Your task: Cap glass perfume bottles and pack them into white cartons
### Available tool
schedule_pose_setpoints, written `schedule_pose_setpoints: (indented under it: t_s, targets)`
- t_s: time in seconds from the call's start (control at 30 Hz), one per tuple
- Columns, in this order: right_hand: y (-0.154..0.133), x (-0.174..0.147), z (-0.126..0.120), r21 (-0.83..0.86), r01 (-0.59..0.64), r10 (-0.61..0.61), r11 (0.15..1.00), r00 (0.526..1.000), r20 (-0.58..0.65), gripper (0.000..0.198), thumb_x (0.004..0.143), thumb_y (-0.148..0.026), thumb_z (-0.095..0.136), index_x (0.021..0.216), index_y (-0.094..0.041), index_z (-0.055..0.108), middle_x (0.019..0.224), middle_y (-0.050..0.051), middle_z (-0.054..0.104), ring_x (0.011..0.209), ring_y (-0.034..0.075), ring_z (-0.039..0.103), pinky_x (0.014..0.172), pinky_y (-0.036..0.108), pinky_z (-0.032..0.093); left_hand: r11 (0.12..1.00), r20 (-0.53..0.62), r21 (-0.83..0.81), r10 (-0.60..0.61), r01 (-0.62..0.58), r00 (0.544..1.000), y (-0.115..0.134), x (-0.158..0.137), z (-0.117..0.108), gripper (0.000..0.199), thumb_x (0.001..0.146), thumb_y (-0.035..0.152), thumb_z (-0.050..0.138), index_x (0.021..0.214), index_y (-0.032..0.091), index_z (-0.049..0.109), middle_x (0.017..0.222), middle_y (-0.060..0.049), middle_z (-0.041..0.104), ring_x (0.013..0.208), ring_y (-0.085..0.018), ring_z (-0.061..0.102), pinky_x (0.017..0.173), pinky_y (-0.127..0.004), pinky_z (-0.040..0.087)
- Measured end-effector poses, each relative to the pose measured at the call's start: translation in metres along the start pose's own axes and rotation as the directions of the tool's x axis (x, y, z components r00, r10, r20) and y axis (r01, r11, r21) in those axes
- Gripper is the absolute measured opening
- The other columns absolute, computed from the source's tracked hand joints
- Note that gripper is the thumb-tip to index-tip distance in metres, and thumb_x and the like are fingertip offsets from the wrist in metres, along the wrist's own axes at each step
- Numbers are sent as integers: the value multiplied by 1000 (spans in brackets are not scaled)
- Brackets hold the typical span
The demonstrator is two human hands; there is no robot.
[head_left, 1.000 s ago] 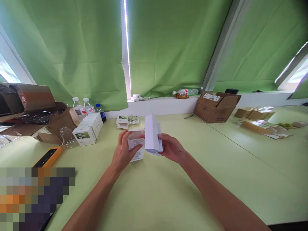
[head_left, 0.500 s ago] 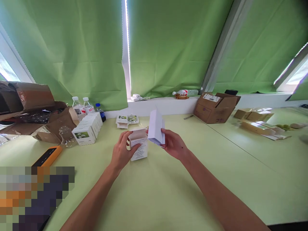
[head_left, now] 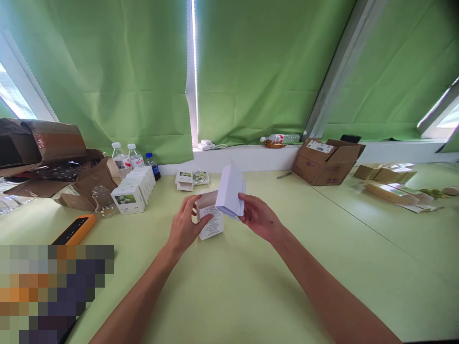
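A small white carton [head_left: 212, 228] with printed text on its side stands upright on the table, its top uncovered. My left hand [head_left: 187, 220] is closed around the carton's left side, thumb across the printed face. In my right hand [head_left: 260, 217] is a plain white folded cardboard insert [head_left: 229, 193], pinched at its right edge and tilted. The insert's lower left end overlaps the carton's upper right corner in view; whether they touch I cannot tell. My right fingertips are partly hidden behind the insert.
At left, a row of white cartons [head_left: 129, 200] stands by bottles [head_left: 134, 156], an orange power strip [head_left: 74, 230] and a large cardboard box [head_left: 57, 143]. Behind my hands lie a small carton [head_left: 184, 180] and a coiled cable [head_left: 200, 177]. A brown box [head_left: 324, 165] sits back right.
My right hand has brought the insert slightly left, so it now overlaps the carton's upper right corner. The view has shifted a little, and my left hand keeps its hold.
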State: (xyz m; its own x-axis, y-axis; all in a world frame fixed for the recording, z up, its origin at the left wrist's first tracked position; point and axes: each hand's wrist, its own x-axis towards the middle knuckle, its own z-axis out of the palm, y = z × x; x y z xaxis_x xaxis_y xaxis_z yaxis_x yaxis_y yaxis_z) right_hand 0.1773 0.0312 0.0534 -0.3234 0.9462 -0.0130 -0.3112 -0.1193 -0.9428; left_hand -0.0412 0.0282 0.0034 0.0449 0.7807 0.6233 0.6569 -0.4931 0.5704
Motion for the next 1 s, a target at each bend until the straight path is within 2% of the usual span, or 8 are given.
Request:
schedule_pose_setpoints:
  t_s: [0.2,0.47,0.77,1.0]
  targets:
    - [3,4,-4,70,-23,25,997,999,-38,26,75,-40,66,86,-17,65,69,1,60,51,9,43,44,23,35,967,62,-224,-107,118,992,2,1,0,58,76,38,67,127,27,42,117,-6,59,82,-16,64,73,-32,53]
    - [3,4,-7,81,-10,15,997,998,-59,24,76,-39,67,87,-18,66,70,0,59,50,8,42,44,23,35,948,139,-275,-129,163,982,6,4,-4,63,75,41,68,130,28,39,107,-4,66,91,-19,64,75,-34,53]
    - [2,5,-8,59,-49,53,997,996,-66,22,77,-36,67,86,-17,65,71,2,62,51,9,45,41,22,37,902,194,-351,-193,251,962,0,7,-3,50,74,42,68,115,25,48,108,-5,68,90,-21,65,73,-35,54]
    - [5,6,-10,88,-81,84,993,996,-34,21,78,-36,66,87,-17,66,76,2,63,52,8,46,42,20,39,798,336,-471,-232,376,913,-1,9,-6,47,73,44,69,110,23,47,98,-6,70,85,-21,68,70,-35,55]
